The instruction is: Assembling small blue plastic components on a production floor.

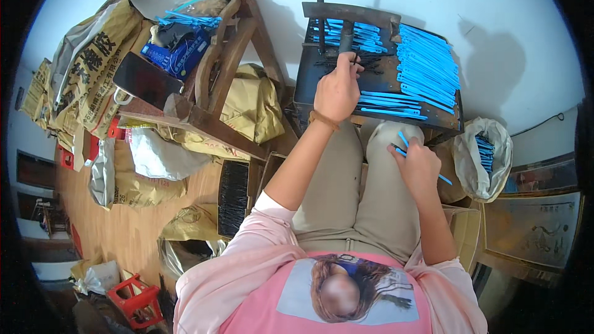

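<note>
My left hand point(338, 89) reaches over the black work box point(307, 83), its fingers pinched around a thin black piece point(355, 57) that is mostly hidden. Beside the fingertips lies a heap of similar thin black pieces point(371, 62). Just above my right thigh, my right hand point(419, 164) is closed on blue plastic strips point(445, 179); their ends stick out past the fingers, and a dark tip shows by the thumb. Many flat blue strips point(427, 62) with holes lie in rows on the box's right side, with more at its far and near edges.
A metal post point(346, 36) with a crossbar point(349, 11) rises from the box. To the left, a wooden frame point(192, 120) carries a phone-like dark slab point(145, 81) and a blue carton point(179, 52). A white sack point(482, 161) with blue strips stands at right.
</note>
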The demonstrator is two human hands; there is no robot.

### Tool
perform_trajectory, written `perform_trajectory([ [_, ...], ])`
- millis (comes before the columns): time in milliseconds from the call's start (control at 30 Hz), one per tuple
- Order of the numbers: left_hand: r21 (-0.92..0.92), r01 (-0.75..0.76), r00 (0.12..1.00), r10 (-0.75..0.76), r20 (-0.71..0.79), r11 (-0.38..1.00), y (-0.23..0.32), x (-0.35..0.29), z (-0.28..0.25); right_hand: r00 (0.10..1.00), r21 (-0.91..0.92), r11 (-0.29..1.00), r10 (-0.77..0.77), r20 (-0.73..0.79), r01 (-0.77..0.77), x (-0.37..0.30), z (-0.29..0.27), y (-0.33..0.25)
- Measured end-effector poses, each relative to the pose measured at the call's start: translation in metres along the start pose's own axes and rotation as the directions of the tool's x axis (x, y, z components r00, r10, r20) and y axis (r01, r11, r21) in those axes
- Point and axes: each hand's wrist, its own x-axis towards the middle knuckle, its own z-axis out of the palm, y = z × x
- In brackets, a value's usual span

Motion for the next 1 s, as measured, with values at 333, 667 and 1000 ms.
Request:
perform_trajectory([
  [333,-0.002,0.006,1.000,-0.006,-0.004,1.000,-0.002,0.002,0.004,0.969,-0.008,0.977,-0.209,0.134,0.212,0.012,-0.005,0.002],
  [667,0.017,-0.008,0.999,0.008,-0.032,1.000,-0.001,0.000,0.001,0.882,0.182,0.927,-0.370,0.293,0.329,-0.058,-0.010,0.021],
  [1000,-0.028,-0.016,0.999,0.017,0.033,0.999,-0.003,-0.002,0.010,0.836,0.228,0.951,-0.294,0.463,0.209,-0.100,-0.020,0.027],
])
